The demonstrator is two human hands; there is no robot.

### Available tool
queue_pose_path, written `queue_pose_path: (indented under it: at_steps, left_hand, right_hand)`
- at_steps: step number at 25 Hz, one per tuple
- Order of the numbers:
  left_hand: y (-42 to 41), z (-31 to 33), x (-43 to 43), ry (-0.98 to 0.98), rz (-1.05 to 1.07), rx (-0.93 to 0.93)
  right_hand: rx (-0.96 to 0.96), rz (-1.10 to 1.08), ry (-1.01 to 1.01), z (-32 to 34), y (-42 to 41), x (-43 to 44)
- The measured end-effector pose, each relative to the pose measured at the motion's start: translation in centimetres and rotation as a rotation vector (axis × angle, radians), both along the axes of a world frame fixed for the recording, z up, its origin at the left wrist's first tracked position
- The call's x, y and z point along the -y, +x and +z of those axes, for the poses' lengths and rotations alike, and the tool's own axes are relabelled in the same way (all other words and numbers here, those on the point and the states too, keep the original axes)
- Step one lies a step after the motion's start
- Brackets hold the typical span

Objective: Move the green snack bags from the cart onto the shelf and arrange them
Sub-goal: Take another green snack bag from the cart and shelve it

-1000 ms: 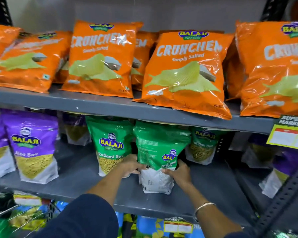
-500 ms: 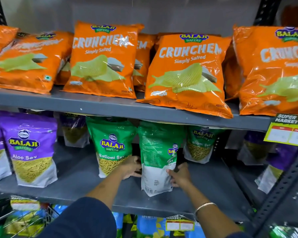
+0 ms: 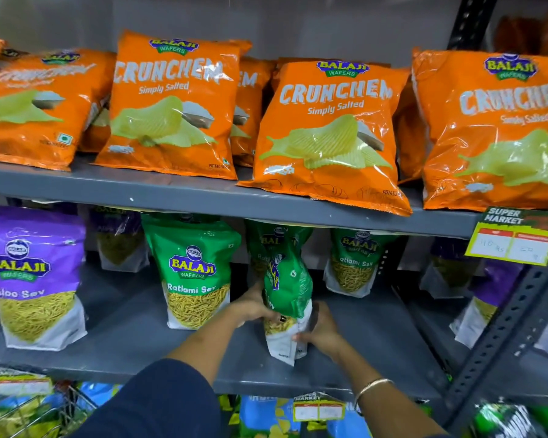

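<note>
Held bag: your green plastic Ratlami Sev pouch (image 3: 287,289) stands on the grey metal middle shelf (image 3: 124,324), turned edge-on w/ its side seam toward you.
L hand (image 3: 253,306): clamped on pouch's left side, low.
R hand (image 3: 321,331): gripping its white base from the right.
Neighbours: front-facing green Ratlami Sev bag (image 3: 193,273) just left; another green bag (image 3: 355,263) behind-right.
Left end: purple Aloo Sev bag (image 3: 34,279).

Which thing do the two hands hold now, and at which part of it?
Both hold one green snack bag at its lower part: the left hand on its left side, the right hand on the white bottom corner.
</note>
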State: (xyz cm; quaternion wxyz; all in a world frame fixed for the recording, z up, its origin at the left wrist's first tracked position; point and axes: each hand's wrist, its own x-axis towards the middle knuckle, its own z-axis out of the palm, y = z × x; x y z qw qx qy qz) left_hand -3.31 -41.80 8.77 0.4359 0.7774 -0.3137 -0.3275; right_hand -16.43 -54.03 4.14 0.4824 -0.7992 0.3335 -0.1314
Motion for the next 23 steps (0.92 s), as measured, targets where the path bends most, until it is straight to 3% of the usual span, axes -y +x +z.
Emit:
queue_pose_path:
  at_steps: [4,7,11,13,16,23]
  left_hand:
    - [1.5,0.8,-0.4,0.049,-0.038,-0.124]
    - [1.6,0.0,0.1,-0.018,0.055,-0.020]
    - [1.1,-0.7,1.1,-0.117,0.137,-0.010]
    - [0.9,-1.0,1.6,-0.144,0.140,-0.030]
    - [0.6,-2.1,2.8,-0.125,0.179,0.100]
    - [-1.4,-2.3,4.7,-0.205,0.233,0.039]
  right_hand:
    - [0.092,-0.092,0.018,0.2,-0.3,1.7]
    - [0.122,-0.112,0.005,0.2,-0.2,2.6]
    - [0.179,-0.017,0.190,0.2,-0.6,2.9]
    - [0.191,-0.010,0.186,-0.1,-0.7,3.4]
    - [0.220,-0.042,0.156,-0.1,-0.6,4.2]
    - [0.243,0.039,0.197,0.1,-1.2,5.8]
